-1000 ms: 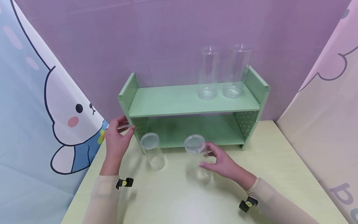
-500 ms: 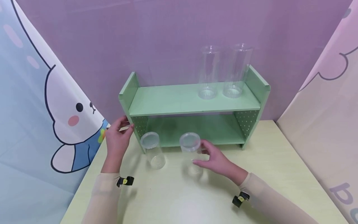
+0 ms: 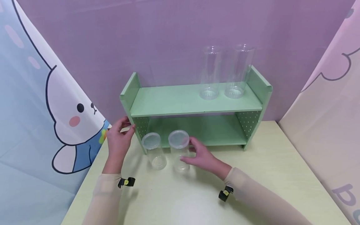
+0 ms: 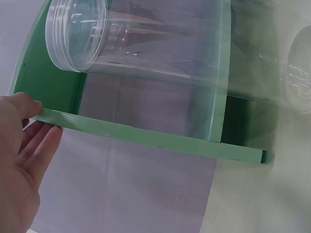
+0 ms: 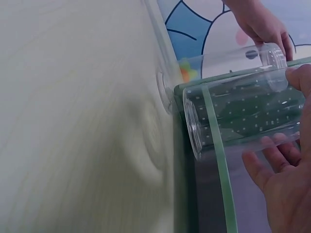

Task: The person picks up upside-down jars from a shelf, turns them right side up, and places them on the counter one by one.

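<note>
My left hand (image 3: 119, 143) holds the left side panel of a green two-tier shelf (image 3: 168, 100), thumb on one face and fingers on the other; the left wrist view shows the panel's edge (image 4: 136, 136) between them. My right hand (image 3: 203, 157) grips a clear lidded plastic jar (image 3: 179, 140) from its right side, keeping it upright. In the right wrist view, the base of this jar (image 5: 243, 114) is clear of the table, its shadow apart. Just left of it, a second clear lidded jar (image 3: 152, 142) stands upright on the table before the shelf.
Two more clear jars, a left one (image 3: 210, 72) and a right one (image 3: 239, 72), stand on the upper shelf's right half. The pale wooden table (image 3: 168, 200) reaches toward the camera. A purple backdrop (image 3: 168, 37) hangs behind, with printed cloth (image 3: 64, 106) at the left.
My right hand has carried its jar leftward, close to the standing jar. The left hand stays at the shelf's side panel, its thumb drawn in against it.
</note>
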Available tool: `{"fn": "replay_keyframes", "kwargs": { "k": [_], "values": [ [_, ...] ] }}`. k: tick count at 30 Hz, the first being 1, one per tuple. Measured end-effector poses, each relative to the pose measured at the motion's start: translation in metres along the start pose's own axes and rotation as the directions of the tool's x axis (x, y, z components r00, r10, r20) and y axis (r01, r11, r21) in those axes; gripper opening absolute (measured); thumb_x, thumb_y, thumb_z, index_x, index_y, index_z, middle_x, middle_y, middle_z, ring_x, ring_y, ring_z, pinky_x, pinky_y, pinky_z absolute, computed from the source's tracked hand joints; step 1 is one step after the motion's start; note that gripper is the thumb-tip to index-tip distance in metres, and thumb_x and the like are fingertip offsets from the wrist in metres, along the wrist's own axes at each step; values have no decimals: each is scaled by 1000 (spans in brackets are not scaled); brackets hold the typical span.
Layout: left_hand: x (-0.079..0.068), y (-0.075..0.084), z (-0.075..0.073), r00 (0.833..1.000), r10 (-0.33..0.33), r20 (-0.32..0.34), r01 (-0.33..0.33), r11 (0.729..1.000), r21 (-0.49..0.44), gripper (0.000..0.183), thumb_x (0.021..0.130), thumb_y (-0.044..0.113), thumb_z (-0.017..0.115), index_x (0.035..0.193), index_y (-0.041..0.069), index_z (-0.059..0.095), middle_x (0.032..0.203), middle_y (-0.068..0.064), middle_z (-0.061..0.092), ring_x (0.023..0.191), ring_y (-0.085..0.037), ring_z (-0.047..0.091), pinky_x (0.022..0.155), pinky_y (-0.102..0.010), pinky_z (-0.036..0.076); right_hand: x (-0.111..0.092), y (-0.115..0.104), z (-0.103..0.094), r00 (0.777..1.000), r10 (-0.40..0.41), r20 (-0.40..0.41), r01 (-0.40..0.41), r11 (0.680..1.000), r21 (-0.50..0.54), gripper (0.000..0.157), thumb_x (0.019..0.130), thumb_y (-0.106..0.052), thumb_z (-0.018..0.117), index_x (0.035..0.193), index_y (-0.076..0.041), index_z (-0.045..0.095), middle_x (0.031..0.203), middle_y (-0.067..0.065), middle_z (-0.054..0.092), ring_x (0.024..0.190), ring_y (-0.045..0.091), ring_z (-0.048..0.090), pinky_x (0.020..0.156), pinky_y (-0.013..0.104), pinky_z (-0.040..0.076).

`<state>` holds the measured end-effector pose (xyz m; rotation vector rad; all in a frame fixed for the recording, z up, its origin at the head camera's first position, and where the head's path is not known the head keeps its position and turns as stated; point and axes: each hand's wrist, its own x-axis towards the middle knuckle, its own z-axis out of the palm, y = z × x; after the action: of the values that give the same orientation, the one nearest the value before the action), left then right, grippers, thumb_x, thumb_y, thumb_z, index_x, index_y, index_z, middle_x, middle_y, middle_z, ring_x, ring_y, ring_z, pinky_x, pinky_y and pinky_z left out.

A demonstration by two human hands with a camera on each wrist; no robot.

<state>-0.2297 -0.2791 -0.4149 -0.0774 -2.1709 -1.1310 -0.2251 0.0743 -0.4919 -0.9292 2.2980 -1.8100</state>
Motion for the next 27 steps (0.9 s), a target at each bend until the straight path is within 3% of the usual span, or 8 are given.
{"fn": "replay_keyframes", "kwargs": {
  "k": [12, 27],
  "values": [
    [1, -1, 1, 1000, -7, 8, 7, 1000, -5, 36, 104, 18, 80, 139, 15, 75, 122, -4, 78, 114, -21, 75, 84, -9, 56, 14, 6, 16, 1000, -10, 12, 10, 1000, 4, 79, 89, -11, 93, 156, -5, 51, 145, 7, 62, 135, 31, 60, 113, 41, 56],
    [0, 0, 0, 1000, -16, 15, 16, 1000, -3, 36, 105, 20, 80, 140, 16, 74, 124, -4, 77, 116, -22, 74, 85, -9, 57, 8, 20, 24, 997, 61, -37, -62, 998, -30, 78, 89, -16, 94, 154, -7, 53, 148, 5, 63, 138, 27, 60, 116, 43, 54]
  ]
}}
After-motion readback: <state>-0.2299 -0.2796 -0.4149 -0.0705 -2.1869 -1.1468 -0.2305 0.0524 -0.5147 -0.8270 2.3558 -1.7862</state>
